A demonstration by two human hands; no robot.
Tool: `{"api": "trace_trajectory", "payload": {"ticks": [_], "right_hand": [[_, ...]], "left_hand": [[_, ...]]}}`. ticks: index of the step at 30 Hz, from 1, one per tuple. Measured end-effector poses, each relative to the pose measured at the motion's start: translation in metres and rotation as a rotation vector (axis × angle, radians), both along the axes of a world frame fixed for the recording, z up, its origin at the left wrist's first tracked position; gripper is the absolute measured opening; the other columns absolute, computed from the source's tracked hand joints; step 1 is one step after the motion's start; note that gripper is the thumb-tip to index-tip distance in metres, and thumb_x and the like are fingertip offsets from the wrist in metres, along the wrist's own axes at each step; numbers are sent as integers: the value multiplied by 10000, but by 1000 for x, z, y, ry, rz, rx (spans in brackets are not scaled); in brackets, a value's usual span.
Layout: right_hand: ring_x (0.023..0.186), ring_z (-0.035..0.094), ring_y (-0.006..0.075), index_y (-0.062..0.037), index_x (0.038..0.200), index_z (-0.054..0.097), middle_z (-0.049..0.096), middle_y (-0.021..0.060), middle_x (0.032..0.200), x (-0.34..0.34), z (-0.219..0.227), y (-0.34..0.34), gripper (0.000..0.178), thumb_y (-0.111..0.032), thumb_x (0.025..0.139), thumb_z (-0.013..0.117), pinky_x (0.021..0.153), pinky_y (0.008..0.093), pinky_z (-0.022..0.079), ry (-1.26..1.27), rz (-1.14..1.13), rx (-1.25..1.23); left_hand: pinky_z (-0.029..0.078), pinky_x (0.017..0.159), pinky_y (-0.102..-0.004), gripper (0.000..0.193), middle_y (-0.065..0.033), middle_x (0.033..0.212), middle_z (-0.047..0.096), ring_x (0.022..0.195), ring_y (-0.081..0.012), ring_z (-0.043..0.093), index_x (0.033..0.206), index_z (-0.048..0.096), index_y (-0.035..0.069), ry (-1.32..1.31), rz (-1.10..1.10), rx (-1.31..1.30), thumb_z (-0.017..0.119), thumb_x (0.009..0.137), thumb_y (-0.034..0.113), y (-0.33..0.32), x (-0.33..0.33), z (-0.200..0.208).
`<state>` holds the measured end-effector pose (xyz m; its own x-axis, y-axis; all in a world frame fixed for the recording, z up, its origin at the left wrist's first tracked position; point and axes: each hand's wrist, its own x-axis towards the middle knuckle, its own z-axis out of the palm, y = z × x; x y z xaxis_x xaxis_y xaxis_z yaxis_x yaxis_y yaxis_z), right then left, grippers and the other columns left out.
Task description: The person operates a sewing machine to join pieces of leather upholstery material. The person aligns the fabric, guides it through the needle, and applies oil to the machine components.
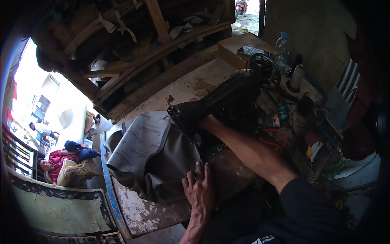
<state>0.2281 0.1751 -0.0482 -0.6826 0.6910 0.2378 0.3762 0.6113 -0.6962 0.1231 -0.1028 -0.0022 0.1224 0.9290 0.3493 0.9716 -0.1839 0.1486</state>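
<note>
Touching dark sheet point(157, 163) ahead: left hand point(199, 190), fingers slightly spread; right hand point(209, 123): can't tell.

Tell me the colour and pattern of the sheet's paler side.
Grey with repeated dark script lettering; the paler side shows best in the head view.

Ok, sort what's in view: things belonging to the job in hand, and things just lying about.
In the job:
- black sewing machine
- dark folded material
- probably the pale thread cone

Apparently just lying about:
- blue-capped bottle
- green bottle
- brown box
</note>
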Motion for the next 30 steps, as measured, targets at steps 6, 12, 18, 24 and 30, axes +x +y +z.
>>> {"api": "trace_trajectory", "payload": {"ticks": [6,12,18,24,30], "right_hand": [[975,771,268,-48,1231,730,783,140,1092,21,38,-131,236,-124,1010,697,869,368,602,210,-519,-125],[966,768,279,-19,1196,751,773,142,1083,38,46,-174,217,-153,1030,712,873,338,602,290,-260,-192],[1018,769,299,-47,1187,771,769,158,1087,54,63,-159,209,-152,1010,732,875,393,607,204,-255,15],[900,757,298,-25,1129,769,744,159,1001,93,176,-111,185,-156,1030,683,803,370,611,330,-587,542],[898,754,245,-67,1145,772,760,119,1015,84,191,-138,154,-112,1007,719,811,355,598,216,-325,438]], "left_hand": [[498,941,-438,439,-139,1385,713,1133,-320,642,1333,713,94,9,-17,48,623,904,90,-4,-13,-8],[496,904,-426,416,-115,1318,740,1044,-271,656,1285,718,70,6,-66,101,646,876,103,-2,-27,-3],[486,900,-420,344,-120,1269,753,1044,-251,654,1194,726,70,31,-135,103,661,859,109,2,-25,-3],[486,895,-419,327,-132,1293,748,1053,-254,657,1175,727,72,96,-203,41,670,856,113,2,-30,3],[497,873,-412,273,-117,1228,782,1002,-265,664,1128,738,88,-117,-173,8,666,866,65,-1,-41,1]]}}
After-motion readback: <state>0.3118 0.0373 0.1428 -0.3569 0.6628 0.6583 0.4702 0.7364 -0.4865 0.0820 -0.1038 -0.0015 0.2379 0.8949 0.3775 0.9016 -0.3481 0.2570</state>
